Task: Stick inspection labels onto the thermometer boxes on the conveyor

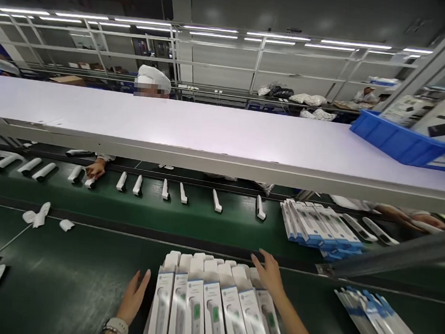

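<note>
A row of slim white boxes (215, 312) with open top flaps stands packed side by side in front of me, each printed with a picture of a long device. Just left of the row is my left hand (133, 295), its fingers stretched out and a pale watch on its wrist. My right hand (270, 276) is over the upper right corner of the row, thumb and fingers apart. Both hands hold nothing; whether the right one touches the last box I cannot tell.
Beyond runs a green conveyor (194, 227) with white handheld devices (217, 201) and stacked boxes (321, 225). Flattened cartons (387, 327) lie at right. A shelf (210, 129) with a blue bin (415, 145) crosses above. A co-worker's hand (96, 169) touches a device.
</note>
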The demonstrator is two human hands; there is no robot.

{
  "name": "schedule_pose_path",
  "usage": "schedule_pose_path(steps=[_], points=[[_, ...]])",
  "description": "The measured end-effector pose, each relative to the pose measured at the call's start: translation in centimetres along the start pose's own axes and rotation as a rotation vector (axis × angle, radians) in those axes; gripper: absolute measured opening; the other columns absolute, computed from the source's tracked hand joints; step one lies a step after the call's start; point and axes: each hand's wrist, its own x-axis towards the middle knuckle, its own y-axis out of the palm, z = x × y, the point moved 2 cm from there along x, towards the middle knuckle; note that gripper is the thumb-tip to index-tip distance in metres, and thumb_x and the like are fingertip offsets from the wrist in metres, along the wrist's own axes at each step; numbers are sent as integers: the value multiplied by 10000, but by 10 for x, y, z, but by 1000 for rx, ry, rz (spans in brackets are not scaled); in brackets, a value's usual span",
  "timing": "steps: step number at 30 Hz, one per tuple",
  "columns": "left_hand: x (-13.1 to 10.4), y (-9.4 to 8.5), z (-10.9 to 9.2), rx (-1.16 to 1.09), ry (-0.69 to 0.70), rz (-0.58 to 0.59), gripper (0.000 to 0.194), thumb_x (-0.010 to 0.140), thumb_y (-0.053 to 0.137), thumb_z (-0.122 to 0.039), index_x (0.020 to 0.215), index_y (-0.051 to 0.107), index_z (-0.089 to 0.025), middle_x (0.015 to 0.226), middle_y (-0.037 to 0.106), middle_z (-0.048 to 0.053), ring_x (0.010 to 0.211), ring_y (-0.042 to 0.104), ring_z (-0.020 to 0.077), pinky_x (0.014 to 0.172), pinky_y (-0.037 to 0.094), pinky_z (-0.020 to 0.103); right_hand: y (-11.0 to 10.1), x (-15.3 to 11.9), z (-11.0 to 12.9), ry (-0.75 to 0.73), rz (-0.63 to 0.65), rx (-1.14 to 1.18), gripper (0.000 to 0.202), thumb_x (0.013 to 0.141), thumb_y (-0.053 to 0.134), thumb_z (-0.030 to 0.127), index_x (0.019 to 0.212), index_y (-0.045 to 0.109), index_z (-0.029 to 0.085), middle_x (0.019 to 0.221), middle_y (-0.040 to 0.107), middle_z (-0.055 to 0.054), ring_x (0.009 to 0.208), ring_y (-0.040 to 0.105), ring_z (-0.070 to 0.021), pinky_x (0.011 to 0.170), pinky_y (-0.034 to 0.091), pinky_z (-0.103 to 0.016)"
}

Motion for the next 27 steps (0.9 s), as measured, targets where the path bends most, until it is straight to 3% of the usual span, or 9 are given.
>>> schedule_pose_path(steps=[3,6,8,13,17,19,21,24,27], points=[[34,-2,10,147,-67,-132,631,811,247,-504,1251,435,-93,1291,435,157,1194,385,306,974,303,452,43,82,81,-183,200,-170,579,799,375,531,1242,436,163,1260,455,-107,1161,390,-279,908,348,-372],[51,1,25,359,-84,-311,577,828,246,-432,1300,379,-127,1389,291,153,1250,281,330,961,268,511,95,146,146,-167,220,-230,645,779,455,515,1288,363,130,1321,371,-153,1173,358,-322,893,334,-417],[55,6,34,464,-63,-315,563,836,230,-388,1321,348,-127,1407,256,148,1259,270,316,948,288,494,126,172,170,-121,199,-277,608,783,487,453,1259,384,88,1266,408,-203,1137,380,-351,876,320,-459],[58,14,45,592,-47,-258,562,831,253,-392,1333,330,-150,1415,243,140,1267,264,314,953,287,482,187,178,197,-114,128,-348,359,844,389,211,1159,465,57,1132,477,-225,1080,423,-318,868,305,-429],[60,17,46,608,-46,-270,581,814,310,-417,1332,331,-155,1418,234,140,1273,249,318,966,267,490,222,166,224,-182,147,-349,408,850,423,274,1206,435,75,1148,480,-200,1068,437,-284,865,327,-371],[60,17,45,581,-59,-303,592,811,301,-438,1327,339,-151,1416,236,142,1269,255,319,964,266,498,224,175,235,-194,151,-344,481,842,453,360,1244,405,100,1192,471,-172,1087,426,-266,891,324,-353],[61,18,43,531,-63,-325,600,813,262,-455,1318,355,-144,1401,263,149,1257,271,324,955,266,511,206,194,232,-158,116,-348,513,844,448,410,1268,382,128,1255,430,-149,1134,387,-256,939,297,-364],[61,16,39,461,-47,-338,610,818,198,-450,1299,382,-123,1380,292,165,1249,274,335,948,257,528,146,220,195,-7,8,-377,453,864,433,389,1255,385,166,1302,374,-122,1154,375,-255,960,288,-447],[61,15,37,418,-33,-341,616,814,193,-450,1291,391,-116,1379,288,175,1247,271,346,947,246,540,84,221,139,174,-57,-415,372,854,478,355,1178,450,176,1236,433,-88,1077,454,-230,901,370,-464]])
